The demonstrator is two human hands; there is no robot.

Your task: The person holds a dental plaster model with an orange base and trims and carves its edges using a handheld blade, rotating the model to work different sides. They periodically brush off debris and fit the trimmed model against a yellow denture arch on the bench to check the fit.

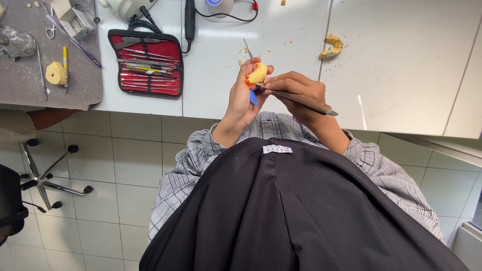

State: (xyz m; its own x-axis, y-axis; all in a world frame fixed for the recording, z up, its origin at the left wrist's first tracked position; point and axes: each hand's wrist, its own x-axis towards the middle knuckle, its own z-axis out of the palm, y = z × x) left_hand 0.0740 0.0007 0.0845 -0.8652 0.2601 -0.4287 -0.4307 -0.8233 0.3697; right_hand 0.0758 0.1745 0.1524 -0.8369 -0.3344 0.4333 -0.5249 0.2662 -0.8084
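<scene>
Left grip: the left hand is clamped on a small yellow cast, fingers wrapped round its far side and thumb on the near side, holding it above the worktop edge.
Yellow cast: rounded, matt and chalky-looking, with an orange piece under it and a blue bit showing below the palm.
Right grip: the right hand is closed round a flat metal blade tool, its working end laid against the cast and its broad end sticking out to the right past the wrist.
Hand pose: both wrists rise from grey checked sleeves, palms turned toward each other, fingertips meeting at the cast.
Apron: black smooth cloth covers the lap.
Worktop: white and glossy, dusted with yellow crumbs.
Near things: a thin metal pick lies just beyond the cast; a curved yellow arch-shaped cast lies well to the right.
Tool case: an open red-lined case of slim steel instruments lies to the left.
Grey mat: further left, a grey mat carries a round yellow block and scissors.
Floor: pale square tiles, with the chrome foot of a swivel chair at left.
</scene>
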